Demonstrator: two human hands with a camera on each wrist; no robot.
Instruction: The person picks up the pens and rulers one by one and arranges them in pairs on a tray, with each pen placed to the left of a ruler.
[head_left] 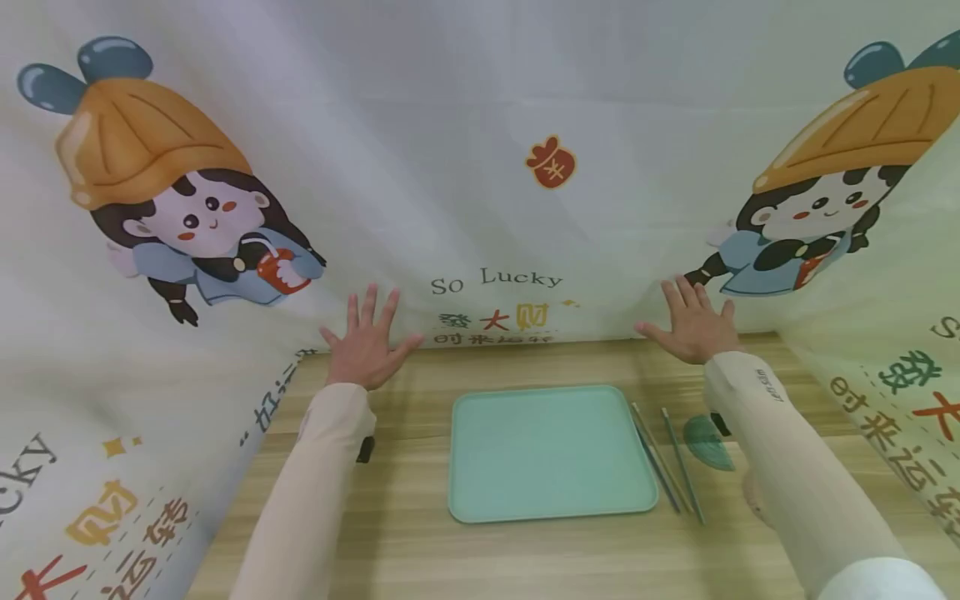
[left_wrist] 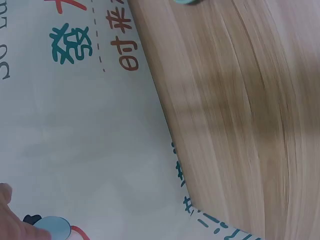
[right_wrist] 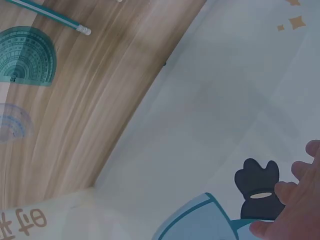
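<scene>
My left hand (head_left: 367, 342) is held above the far left of the table, fingers spread and straight, holding nothing. Only part of the left hand (left_wrist: 17, 222) enters the left wrist view, at the lower left corner. Opposite it, my right hand (head_left: 693, 325) hovers over the far right with spread, straight fingers and nothing in it. In the right wrist view the right hand (right_wrist: 297, 200) shows at the lower right edge. Between the forearms lies a mint green tray (head_left: 553, 454) with a bare surface.
Right of the tray lie slim pencils, one teal (head_left: 682, 465) with a white eraser end. A green protractor (head_left: 707, 442) sits beside them; a clear protractor (right_wrist: 12, 122) lies close by, partly out of frame. Printed white cloth (head_left: 480, 183) walls the wooden table (head_left: 420, 550) at back and sides.
</scene>
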